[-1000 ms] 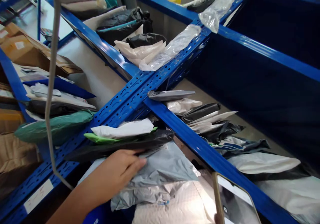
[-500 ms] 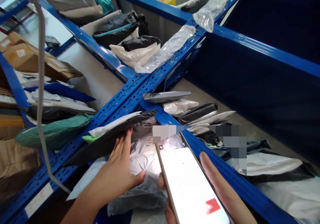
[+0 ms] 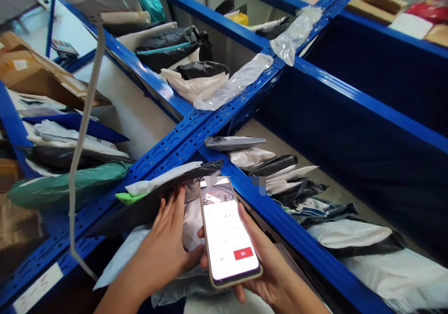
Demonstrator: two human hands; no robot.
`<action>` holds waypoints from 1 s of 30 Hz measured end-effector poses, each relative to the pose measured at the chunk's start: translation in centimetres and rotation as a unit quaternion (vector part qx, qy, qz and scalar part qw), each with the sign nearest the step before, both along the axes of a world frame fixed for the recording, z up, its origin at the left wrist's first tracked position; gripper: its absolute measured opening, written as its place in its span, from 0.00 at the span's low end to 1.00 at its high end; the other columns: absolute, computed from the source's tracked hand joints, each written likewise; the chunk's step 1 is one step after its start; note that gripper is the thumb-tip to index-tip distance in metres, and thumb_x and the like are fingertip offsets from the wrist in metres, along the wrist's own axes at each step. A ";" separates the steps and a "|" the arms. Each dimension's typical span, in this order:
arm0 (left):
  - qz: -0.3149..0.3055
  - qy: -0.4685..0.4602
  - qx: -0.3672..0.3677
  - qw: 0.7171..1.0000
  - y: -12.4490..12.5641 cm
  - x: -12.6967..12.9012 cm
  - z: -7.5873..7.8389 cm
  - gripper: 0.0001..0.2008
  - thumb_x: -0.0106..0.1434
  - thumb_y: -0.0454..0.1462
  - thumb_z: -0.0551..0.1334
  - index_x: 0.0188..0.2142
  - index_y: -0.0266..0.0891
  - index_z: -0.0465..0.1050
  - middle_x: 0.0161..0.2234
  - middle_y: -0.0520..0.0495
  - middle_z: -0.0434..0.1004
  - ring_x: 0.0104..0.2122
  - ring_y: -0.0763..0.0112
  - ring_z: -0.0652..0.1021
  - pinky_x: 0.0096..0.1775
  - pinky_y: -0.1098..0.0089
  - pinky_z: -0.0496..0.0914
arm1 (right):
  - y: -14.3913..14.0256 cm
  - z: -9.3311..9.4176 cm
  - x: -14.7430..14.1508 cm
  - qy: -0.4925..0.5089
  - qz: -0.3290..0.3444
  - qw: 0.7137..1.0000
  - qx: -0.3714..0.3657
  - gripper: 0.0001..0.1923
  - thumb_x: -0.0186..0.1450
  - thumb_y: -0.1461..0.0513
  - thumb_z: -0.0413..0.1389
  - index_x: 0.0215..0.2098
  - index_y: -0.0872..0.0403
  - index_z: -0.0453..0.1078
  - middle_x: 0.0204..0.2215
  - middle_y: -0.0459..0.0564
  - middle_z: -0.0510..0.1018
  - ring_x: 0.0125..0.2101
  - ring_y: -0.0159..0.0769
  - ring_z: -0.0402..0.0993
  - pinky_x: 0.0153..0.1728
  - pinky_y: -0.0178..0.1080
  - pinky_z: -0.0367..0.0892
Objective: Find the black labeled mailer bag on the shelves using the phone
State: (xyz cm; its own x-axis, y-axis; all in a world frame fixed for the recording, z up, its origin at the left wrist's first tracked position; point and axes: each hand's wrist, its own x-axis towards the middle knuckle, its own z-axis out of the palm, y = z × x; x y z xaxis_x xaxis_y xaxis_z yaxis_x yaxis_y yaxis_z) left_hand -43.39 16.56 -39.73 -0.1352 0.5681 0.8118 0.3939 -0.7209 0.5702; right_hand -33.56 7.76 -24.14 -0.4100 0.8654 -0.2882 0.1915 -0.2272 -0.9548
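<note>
Your right hand [image 3: 261, 262] is wrapped round the phone [image 3: 227, 239], screen facing you, long axis pointing away, top tipped a bit left. Your left hand [image 3: 170, 237] is just left of it, fingers spread against the black bag [image 3: 140, 206], thumb out; can't tell if it's gripping anything. The pale bag [image 3: 192, 218] shows between your hands, partly hidden by the phone. Black bag slants up toward its right end, left hand being the nearer one. Right of the blue rail [image 3: 287, 230], more bags [image 3: 350, 232] line the shelf; a cable [image 3: 86, 113] hangs at left.
</note>
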 end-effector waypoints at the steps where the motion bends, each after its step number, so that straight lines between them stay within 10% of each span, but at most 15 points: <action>1: 0.000 0.004 0.003 1.000 0.0 0.0 0.1 0.58 0.57 0.50 0.64 0.66 0.42 0.15 0.69 0.29 0.37 0.66 0.39 0.48 0.61 0.35 0.52 | 0.0 0.0 0.0 -0.001 0.000 1.000 0.002 0.48 0.68 0.39 0.27 0.45 0.71 0.71 0.28 0.67 0.82 0.23 0.38 0.82 0.14 0.27 0.72; 15: -0.011 0.003 0.001 1.000 -0.1 -0.2 0.2 0.56 0.59 0.52 0.62 0.66 0.43 0.15 0.69 0.31 0.34 0.67 0.43 0.45 0.63 0.39 0.49 | 0.0 -0.2 0.0 -0.015 0.006 1.000 0.018 0.45 0.68 0.39 0.32 0.45 0.70 0.70 0.31 0.68 0.82 0.27 0.40 0.83 0.15 0.26 0.71; 21: -0.025 0.002 -0.017 1.000 -0.2 -0.3 0.3 0.56 0.59 0.53 0.61 0.66 0.45 0.15 0.70 0.33 0.34 0.67 0.43 0.44 0.63 0.37 0.49 | 0.3 -0.6 0.4 0.006 0.030 0.999 0.018 0.41 0.61 0.36 0.49 0.45 0.68 0.70 0.31 0.64 0.83 0.24 0.37 0.82 0.16 0.27 0.73; 30: -0.010 -0.008 -0.011 1.000 0.2 -0.2 -0.1 0.53 0.59 0.55 0.60 0.69 0.41 0.25 0.69 0.32 0.40 0.67 0.43 0.47 0.63 0.40 0.51 | -2.5 -2.5 1.9 0.115 0.038 0.985 0.124 0.27 0.58 0.59 0.64 0.54 0.58 0.67 0.44 0.57 0.82 0.42 0.44 0.81 0.26 0.34 0.79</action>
State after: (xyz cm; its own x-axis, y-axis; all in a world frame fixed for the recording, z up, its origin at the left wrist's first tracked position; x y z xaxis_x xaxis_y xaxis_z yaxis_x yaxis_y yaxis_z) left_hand -43.61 16.71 -39.87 -0.1369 0.5893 0.7963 0.3706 -0.7150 0.5928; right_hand -31.66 5.22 -26.63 -0.5065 0.8615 0.0363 -0.0298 0.0246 -0.9993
